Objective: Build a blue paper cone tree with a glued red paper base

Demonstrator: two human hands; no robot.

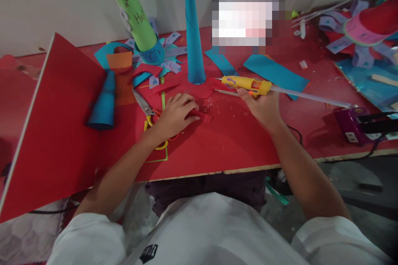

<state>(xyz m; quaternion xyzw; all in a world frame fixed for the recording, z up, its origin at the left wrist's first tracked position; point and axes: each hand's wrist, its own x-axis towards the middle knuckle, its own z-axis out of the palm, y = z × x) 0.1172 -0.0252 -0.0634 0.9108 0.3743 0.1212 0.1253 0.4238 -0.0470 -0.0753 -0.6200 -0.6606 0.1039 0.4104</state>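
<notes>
My right hand grips a yellow hot glue gun, its nozzle pointing left. A long clear glue stick sticks out of its back end. Low over the table, my left hand has its fingers closed around a red strip, whose end pokes out past the fingertips. Just beyond both hands a tall blue paper cone stands upright on a red rounded base. Scissors with yellow handles lie partly under my left hand and wrist.
Left stands a red board, with a smaller blue cone beside it. A green paper tube rises behind. Blue paper pieces lie at the back right; a purple power block with cables sits near the right front edge.
</notes>
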